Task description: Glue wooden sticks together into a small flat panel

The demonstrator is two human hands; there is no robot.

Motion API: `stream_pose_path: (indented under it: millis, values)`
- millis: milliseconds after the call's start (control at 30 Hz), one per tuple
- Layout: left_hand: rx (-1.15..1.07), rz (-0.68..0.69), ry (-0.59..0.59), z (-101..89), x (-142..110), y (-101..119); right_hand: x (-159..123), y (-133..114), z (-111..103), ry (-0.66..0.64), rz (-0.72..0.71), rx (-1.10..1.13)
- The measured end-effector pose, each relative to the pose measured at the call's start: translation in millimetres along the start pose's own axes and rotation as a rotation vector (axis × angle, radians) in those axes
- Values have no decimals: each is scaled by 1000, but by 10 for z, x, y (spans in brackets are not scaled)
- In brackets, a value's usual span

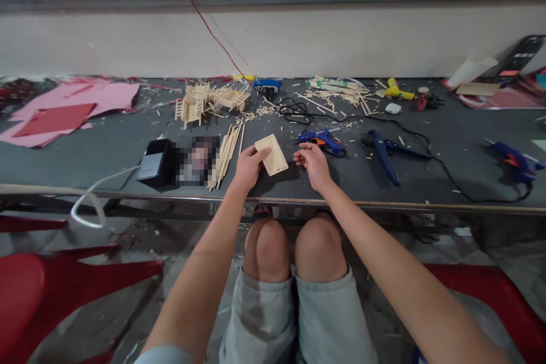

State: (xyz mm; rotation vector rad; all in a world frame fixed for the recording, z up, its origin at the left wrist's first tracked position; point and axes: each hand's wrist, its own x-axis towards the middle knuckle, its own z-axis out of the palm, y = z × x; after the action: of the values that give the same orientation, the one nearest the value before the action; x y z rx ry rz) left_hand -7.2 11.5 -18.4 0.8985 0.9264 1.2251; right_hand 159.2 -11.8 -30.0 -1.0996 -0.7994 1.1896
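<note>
A small flat panel of pale wooden sticks (272,155) lies tilted in my left hand (251,166), with the thumb on its upper face and the fingers beneath. To the right of the panel, apart from it, is my right hand (313,165). Its fingers are loosely curled and a little apart, and I see nothing held in them. Just behind that hand rests a blue glue gun (321,139) with an orange trigger. A bundle of long thin wooden sticks (228,153) is on the table left of my left hand.
Small stick-built models (190,108) stand at the back left, near scattered stick pieces (264,109). Blue-handled cutters (383,156) and another glue gun (514,160) lie right, with a black cable (420,133). A black box-shaped device (156,162) and pink sheets (85,102) are left.
</note>
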Motion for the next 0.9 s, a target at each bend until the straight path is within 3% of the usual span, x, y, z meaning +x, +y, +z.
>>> stream_pose_path:
  millis: [267,600,900]
  values:
    - [69,16,-9,-23,1,-14,-14,19,-8,-71,-47,-142]
    - [153,35,-75,-59,9,-51,-100,4,40,-280,-133,-412]
    - [160,26,-121,-24,-5,-22,-61,43,20,-213,-134,-408]
